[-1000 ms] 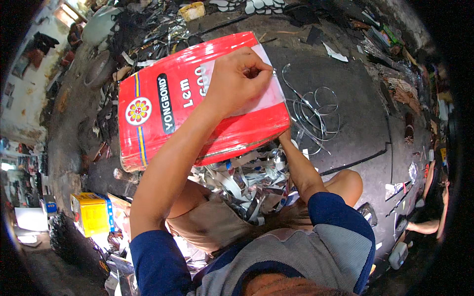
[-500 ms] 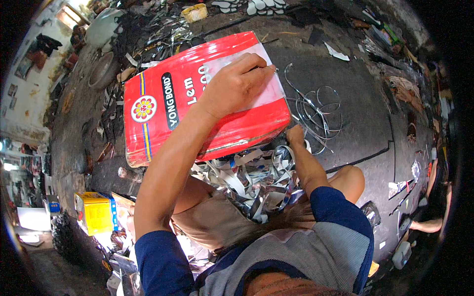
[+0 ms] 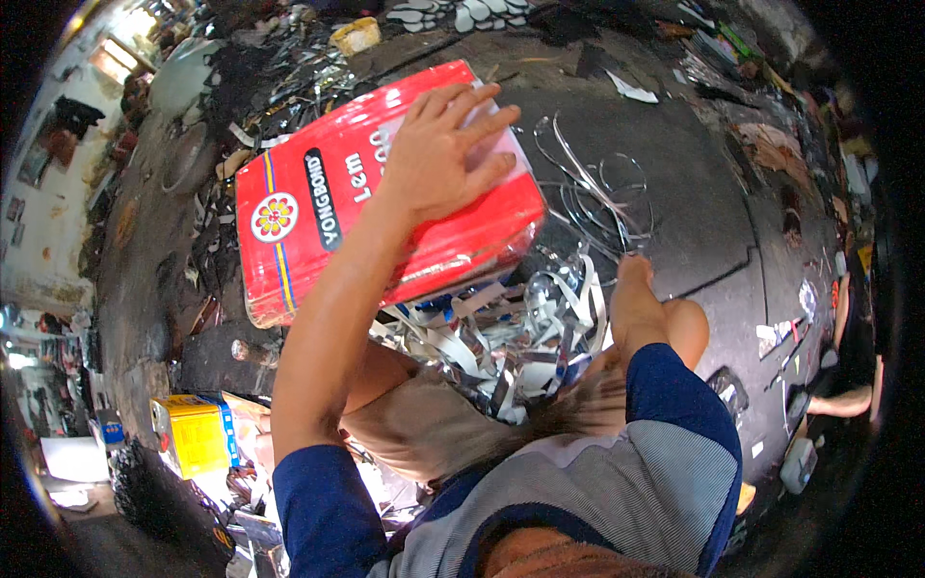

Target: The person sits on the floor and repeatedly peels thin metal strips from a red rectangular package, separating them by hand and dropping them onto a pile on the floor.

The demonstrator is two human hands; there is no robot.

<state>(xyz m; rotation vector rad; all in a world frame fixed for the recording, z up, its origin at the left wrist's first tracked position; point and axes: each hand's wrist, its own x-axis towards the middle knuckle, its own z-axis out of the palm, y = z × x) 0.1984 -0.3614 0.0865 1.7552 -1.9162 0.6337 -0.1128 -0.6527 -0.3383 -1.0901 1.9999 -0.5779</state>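
My left hand [image 3: 446, 154] lies on top of a large red rectangular can [image 3: 356, 265] with blue and yellow stripes and a round flower emblem. Its fingers are spread. Beneath them shows a pale pinkish-white patch [image 3: 515, 159]; whether it is a sheet or part of the can's surface I cannot tell. Right of the can, low near my knee, my right hand [image 3: 633, 270] is closed at the end of a loose coil of thin silvery strips [image 3: 588, 197]. What its fingers hold is too small to make out. A heap of white and silvery offcut strips [image 3: 472, 356] lies between the can and my legs.
A yellow can [image 3: 198, 433] stands at my left. Pale sole-shaped pieces [image 3: 477, 13] and a yellow tub [image 3: 355, 37] are at the back, among dark scraps. Another person's limb [image 3: 843, 402] shows at the far right. A white scrap [image 3: 631, 89] lies on the dark floor.
My left hand has opened from a closed grip near the can's right edge and now rests spread on it. My right hand has moved right, away from the can to the coil.
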